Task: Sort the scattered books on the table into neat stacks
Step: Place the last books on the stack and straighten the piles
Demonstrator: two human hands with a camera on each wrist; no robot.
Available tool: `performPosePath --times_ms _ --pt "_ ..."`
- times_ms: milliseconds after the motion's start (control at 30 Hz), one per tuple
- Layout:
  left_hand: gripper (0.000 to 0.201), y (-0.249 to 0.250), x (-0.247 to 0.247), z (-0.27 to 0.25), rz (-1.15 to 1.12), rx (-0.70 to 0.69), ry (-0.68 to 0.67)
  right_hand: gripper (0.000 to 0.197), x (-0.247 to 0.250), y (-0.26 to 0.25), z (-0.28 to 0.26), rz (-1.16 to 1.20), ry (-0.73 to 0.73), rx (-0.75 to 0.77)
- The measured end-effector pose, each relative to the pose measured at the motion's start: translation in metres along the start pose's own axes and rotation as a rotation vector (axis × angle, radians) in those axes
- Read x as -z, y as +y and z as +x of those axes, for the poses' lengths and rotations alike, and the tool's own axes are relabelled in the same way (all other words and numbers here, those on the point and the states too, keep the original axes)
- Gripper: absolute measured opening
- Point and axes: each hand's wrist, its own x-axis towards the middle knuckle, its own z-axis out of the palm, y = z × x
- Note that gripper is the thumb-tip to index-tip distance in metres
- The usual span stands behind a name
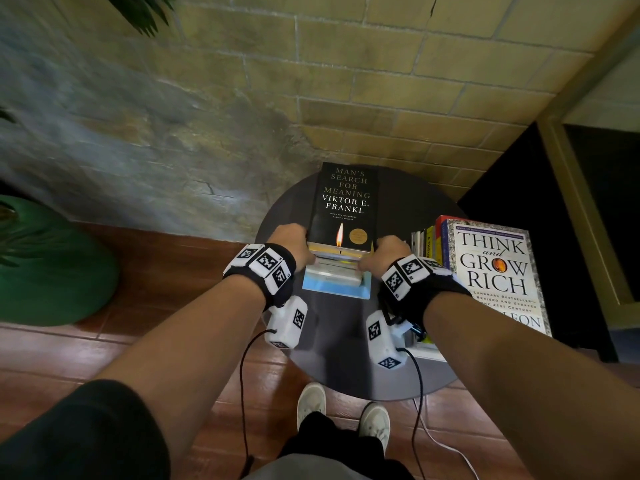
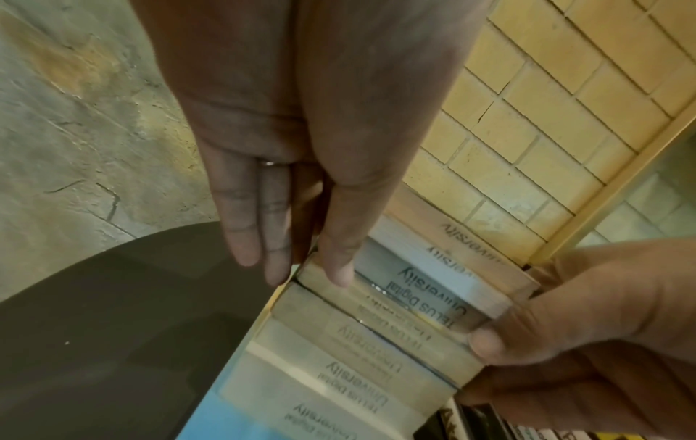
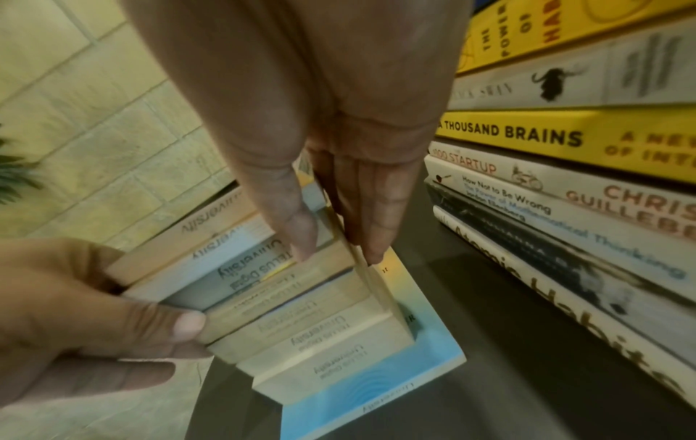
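Note:
A stack of several books stands on a round dark table (image 1: 346,358), topped by the black "Man's Search for Meaning" (image 1: 343,202). A wider light blue book (image 1: 332,291) lies at the bottom. The lower books step out toward me, page edges stamped "University" (image 2: 395,372). My left hand (image 1: 291,242) clasps the stack's left near corner: the fingers (image 2: 263,244) lie along the side and the thumb presses the page edges. My right hand (image 1: 389,252) mirrors it on the right corner, its fingers (image 3: 373,238) down the side. Both hands hold the upper books.
A second tall stack, topped by "Think and Grow Rich" (image 1: 491,268), stands at the table's right edge, spines such as "A Thousand Brains" (image 3: 527,137) close to my right hand. A green planter (image 1: 52,265) sits left on the floor. A brick wall (image 1: 346,81) is behind.

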Motion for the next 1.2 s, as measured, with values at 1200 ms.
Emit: performPosePath --times_ms 1200 --pt "0.096 0.006 -0.009 -0.009 -0.329 -0.135 0.066 0.087 -0.012 0.004 -0.01 0.173 0.031 0.23"
